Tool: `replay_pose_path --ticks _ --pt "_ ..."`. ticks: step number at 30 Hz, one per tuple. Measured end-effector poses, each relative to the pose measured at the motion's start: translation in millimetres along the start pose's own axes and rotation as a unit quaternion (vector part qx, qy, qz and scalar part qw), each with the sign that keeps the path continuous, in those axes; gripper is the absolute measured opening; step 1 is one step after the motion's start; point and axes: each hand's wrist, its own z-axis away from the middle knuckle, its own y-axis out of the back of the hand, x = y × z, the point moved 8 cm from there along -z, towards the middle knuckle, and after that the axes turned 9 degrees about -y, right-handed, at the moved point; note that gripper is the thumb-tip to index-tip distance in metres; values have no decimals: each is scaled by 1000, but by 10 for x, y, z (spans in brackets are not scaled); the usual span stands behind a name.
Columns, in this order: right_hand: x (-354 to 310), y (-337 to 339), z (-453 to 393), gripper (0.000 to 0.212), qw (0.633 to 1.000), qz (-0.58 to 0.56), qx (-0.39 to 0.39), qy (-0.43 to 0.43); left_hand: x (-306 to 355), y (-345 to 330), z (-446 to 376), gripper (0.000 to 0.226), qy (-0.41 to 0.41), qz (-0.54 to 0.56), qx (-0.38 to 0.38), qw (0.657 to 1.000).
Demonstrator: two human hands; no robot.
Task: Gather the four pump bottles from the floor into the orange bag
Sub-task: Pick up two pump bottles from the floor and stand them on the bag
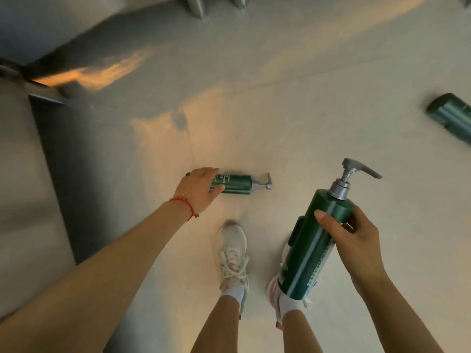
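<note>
Here, from your head camera looking down: your right hand holds a tall green pump bottle off the floor, fingers wrapped round its body, its grey pump pointing up and away. Your left hand, a red string bracelet on its wrist, reaches down to a second green bottle lying on its side on the pale floor, fingers apart and touching its base end. A third bottle lies at the far right edge. Your white sneakers stand below.
</note>
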Motion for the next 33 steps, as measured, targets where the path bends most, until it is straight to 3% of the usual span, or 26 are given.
replay_pose_path --ticks 7,14,18,23,27,30,33 --pt "769 -79 -476 35 1000 8 14 -25 -407 -790 -630 56 -27 -39 -33 998" --pt "1126 -74 -551 32 998 22 23 -45 -639 -970 -670 54 -31 -32 34 998" --pt "1156 -123 -554 32 999 13 19 -49 -813 -988 -599 46 58 73 60 994" --pt "1099 -198 -596 33 999 4 17 -50 -990 -1032 -541 45 161 188 91 965" --pt "1051 -210 -681 32 999 10 19 -44 -929 -972 -651 56 156 226 122 954" --pt "1034 -194 -755 32 999 12 23 -39 -767 -940 -836 49 107 206 111 966" --pt "1033 -162 -805 32 999 15 25 -36 -725 -915 -958 46 116 213 121 963"
